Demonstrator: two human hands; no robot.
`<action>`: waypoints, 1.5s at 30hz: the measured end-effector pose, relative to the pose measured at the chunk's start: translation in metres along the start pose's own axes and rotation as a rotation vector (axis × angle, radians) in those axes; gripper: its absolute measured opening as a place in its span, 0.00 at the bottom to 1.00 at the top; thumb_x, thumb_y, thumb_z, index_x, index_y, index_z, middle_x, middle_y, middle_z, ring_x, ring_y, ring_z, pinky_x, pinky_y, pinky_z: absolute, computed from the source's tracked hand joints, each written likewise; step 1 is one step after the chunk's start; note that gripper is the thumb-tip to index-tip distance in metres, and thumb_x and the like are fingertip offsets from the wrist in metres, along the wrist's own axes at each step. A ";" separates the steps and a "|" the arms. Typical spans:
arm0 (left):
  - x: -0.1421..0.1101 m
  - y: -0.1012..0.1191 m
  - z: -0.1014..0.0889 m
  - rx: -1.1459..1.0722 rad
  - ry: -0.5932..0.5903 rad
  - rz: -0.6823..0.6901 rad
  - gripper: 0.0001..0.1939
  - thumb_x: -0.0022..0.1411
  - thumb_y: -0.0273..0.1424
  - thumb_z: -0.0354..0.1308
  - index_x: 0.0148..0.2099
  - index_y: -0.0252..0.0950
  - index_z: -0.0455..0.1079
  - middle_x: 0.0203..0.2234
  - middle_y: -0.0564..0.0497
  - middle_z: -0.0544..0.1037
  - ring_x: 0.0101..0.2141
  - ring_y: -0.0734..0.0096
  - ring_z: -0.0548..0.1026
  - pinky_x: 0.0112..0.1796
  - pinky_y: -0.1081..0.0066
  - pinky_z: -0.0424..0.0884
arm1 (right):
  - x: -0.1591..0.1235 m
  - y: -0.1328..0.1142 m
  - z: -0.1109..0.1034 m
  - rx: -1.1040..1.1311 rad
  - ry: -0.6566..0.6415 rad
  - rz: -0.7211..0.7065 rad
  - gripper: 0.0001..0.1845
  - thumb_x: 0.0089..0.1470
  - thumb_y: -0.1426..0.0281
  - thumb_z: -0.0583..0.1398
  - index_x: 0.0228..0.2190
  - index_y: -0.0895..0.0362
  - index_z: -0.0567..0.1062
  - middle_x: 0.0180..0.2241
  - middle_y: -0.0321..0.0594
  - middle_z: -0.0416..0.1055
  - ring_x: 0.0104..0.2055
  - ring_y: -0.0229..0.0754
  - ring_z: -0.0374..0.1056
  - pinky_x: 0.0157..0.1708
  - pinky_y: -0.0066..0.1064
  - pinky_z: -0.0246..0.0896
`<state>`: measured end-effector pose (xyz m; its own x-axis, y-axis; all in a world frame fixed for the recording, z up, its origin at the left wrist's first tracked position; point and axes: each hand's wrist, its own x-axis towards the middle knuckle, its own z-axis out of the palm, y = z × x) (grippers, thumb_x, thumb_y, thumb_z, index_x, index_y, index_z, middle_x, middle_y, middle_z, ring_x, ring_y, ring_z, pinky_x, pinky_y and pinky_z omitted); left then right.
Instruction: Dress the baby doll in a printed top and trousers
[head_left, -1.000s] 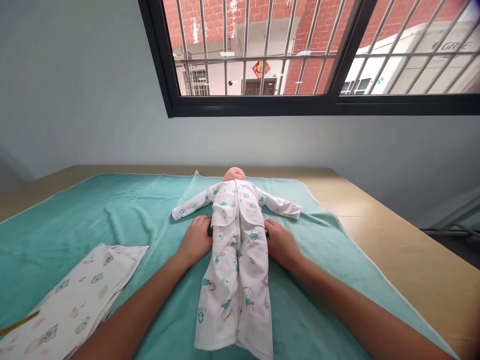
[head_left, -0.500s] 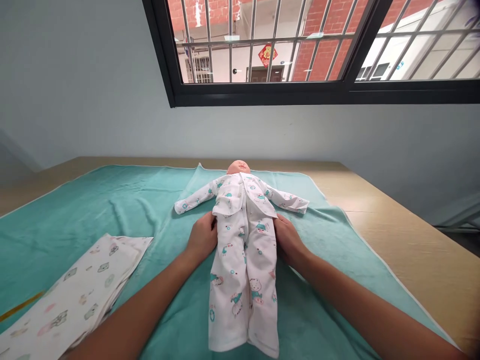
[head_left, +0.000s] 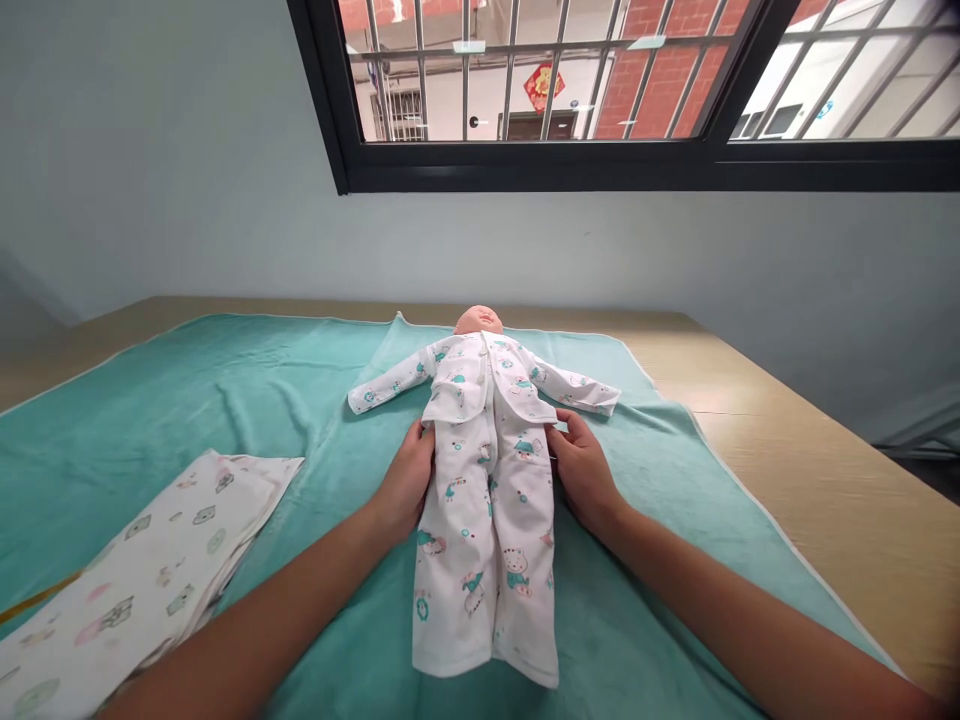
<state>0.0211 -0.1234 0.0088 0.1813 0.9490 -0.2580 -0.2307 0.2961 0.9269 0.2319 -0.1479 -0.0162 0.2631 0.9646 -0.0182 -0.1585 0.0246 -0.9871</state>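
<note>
A baby doll (head_left: 480, 319) lies on its back, dressed in a white printed jacket (head_left: 459, 385) and matching white baby pants (head_left: 484, 560). The jacket's sleeves stretch out to both sides, and its hem overlaps the top of the pants. On the left edge of the pants, just below the jacket hem, my left hand (head_left: 409, 475) is closed, its fingertips hidden by the cloth. My right hand (head_left: 589, 470) grips the opposite edge, thumb and forefinger close to the jacket hem. Both pant legs lie flat towards me; no feet show.
A teal blanket (head_left: 225, 390) covers much of the wooden table (head_left: 817, 470). To the left lies a folded white printed cloth (head_left: 161, 560), with a yellow strip (head_left: 41, 597) beside it. Behind the table are a wall and a barred window (head_left: 525, 168).
The view has tipped slightly downward. My right hand's thumb and forefinger have come into clearer view near the jacket hem. My left hand stays at the pants' left edge.
</note>
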 end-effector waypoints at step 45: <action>0.031 0.016 -0.047 1.087 0.169 0.628 0.11 0.58 0.31 0.50 0.24 0.39 0.56 0.18 0.56 0.64 0.23 0.72 0.61 0.28 0.71 0.55 | -0.012 -0.019 0.003 -1.132 -0.113 -1.078 0.13 0.62 0.76 0.54 0.45 0.51 0.74 0.56 0.42 0.71 0.61 0.50 0.62 0.57 0.46 0.59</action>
<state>-0.0220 -0.0839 0.0026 0.1829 0.9191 0.3489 0.6838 -0.3739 0.6265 0.2286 -0.1591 0.0032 -0.3018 0.6381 0.7084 0.8335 0.5373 -0.1288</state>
